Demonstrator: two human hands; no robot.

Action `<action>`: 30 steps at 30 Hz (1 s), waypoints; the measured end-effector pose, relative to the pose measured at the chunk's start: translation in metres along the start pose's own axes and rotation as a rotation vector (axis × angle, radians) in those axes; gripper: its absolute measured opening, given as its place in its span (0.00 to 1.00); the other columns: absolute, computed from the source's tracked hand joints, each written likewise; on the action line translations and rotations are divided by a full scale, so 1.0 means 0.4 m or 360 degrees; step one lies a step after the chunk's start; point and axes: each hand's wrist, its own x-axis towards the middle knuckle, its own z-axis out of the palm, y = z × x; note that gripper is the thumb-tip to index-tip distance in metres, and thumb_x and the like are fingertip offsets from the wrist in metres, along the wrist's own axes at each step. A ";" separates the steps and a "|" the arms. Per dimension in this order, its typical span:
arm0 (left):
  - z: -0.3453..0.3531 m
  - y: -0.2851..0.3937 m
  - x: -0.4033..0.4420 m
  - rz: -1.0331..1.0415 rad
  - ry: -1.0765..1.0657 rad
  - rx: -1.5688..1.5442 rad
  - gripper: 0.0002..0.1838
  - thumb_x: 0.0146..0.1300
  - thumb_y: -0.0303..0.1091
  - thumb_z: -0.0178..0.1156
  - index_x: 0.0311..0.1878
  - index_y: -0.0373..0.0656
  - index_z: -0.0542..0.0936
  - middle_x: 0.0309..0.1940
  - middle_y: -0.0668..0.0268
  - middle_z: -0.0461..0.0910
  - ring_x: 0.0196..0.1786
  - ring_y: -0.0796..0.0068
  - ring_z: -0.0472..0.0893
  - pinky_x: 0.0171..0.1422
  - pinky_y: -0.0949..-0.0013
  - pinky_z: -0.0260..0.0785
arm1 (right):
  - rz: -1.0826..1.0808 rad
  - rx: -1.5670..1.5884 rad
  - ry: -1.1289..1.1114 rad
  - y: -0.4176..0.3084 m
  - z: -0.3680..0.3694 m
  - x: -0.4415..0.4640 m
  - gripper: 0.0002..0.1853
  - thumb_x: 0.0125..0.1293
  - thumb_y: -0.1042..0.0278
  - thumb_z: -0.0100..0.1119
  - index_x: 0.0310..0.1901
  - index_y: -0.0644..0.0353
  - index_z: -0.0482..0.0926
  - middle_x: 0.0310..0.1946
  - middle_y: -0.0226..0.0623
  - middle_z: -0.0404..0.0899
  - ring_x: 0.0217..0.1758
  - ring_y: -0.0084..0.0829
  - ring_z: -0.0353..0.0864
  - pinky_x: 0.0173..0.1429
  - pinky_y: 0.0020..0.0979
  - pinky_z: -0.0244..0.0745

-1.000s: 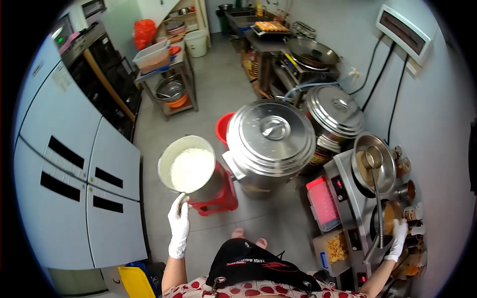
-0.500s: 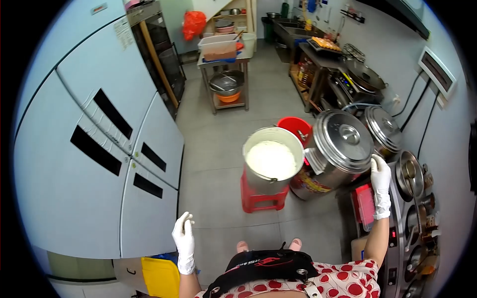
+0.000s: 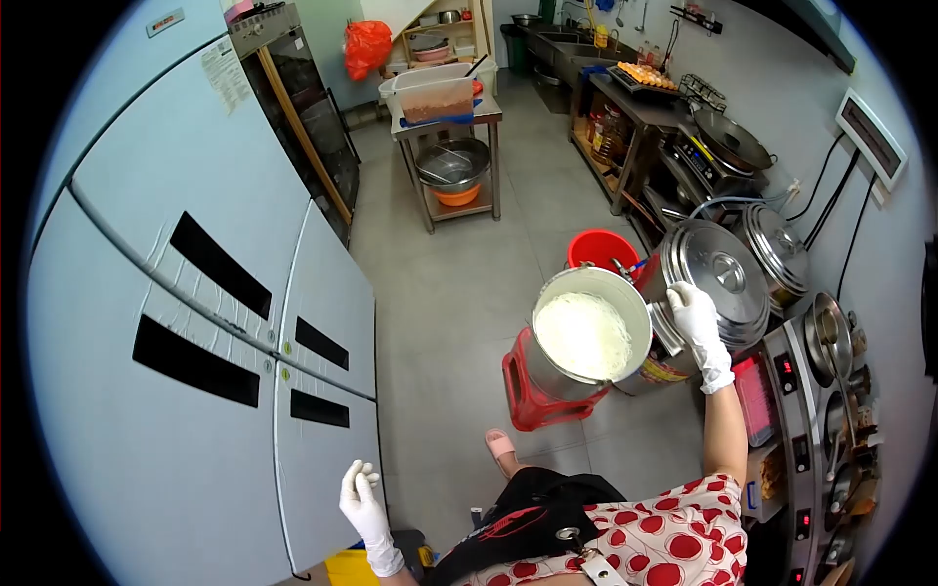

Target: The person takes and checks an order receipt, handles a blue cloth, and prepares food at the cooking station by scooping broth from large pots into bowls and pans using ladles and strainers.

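Note:
A steel bucket [image 3: 639,344] of pale, creamy content stands on a red stool [image 3: 529,393]. My right hand [image 3: 696,322], in a white glove, is just right of the bucket's rim, over the near side of a large lidded steel pot [image 3: 725,272]. Its fingers are bent, and whether they touch the pot or hold anything cannot be made out. At the lower left my left hand [image 3: 363,502], also gloved, hangs in the air near the fridge with loosely curled fingers apart and nothing in them.
A tall pale-blue fridge [image 3: 186,391] fills the left side. Behind the bucket sits a red basin [image 3: 593,241]. A metal table [image 3: 401,127] with a plastic tub [image 3: 435,98] stands further back. Along the right run a cooktop [image 3: 796,415] with pans and a second lidded pot [image 3: 779,239].
My right hand has moved from the cooktop side to the large pot, then left toward the bucket. My left hand has come away from the bucket's rim. The view has shifted.

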 end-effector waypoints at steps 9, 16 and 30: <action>0.108 0.057 0.309 0.0113 -0.0143 0.0097 0.14 0.71 0.29 0.48 0.53 0.33 0.77 0.41 0.60 0.81 0.37 0.79 0.78 0.43 0.75 0.70 | -0.0013 -0.0063 -0.0084 -0.083 0.160 0.142 0.10 0.62 0.61 0.55 0.33 0.59 0.79 0.30 0.44 0.80 0.36 0.45 0.80 0.42 0.42 0.73; 0.256 0.065 0.436 0.0230 -0.0945 0.0122 0.16 0.72 0.31 0.46 0.54 0.31 0.75 0.41 0.59 0.81 0.37 0.77 0.78 0.42 0.75 0.70 | 0.0648 -0.0584 0.0197 0.046 -0.084 -0.227 0.10 0.61 0.60 0.55 0.32 0.57 0.78 0.28 0.42 0.79 0.35 0.46 0.80 0.40 0.43 0.73; 0.388 0.094 -0.078 0.0686 -0.2660 0.0175 0.18 0.73 0.36 0.47 0.57 0.35 0.75 0.40 0.64 0.80 0.37 0.80 0.77 0.44 0.76 0.70 | 0.2858 -0.1040 0.1520 -0.492 -0.632 -2.011 0.13 0.59 0.57 0.56 0.34 0.57 0.82 0.37 0.44 0.82 0.44 0.46 0.81 0.48 0.43 0.74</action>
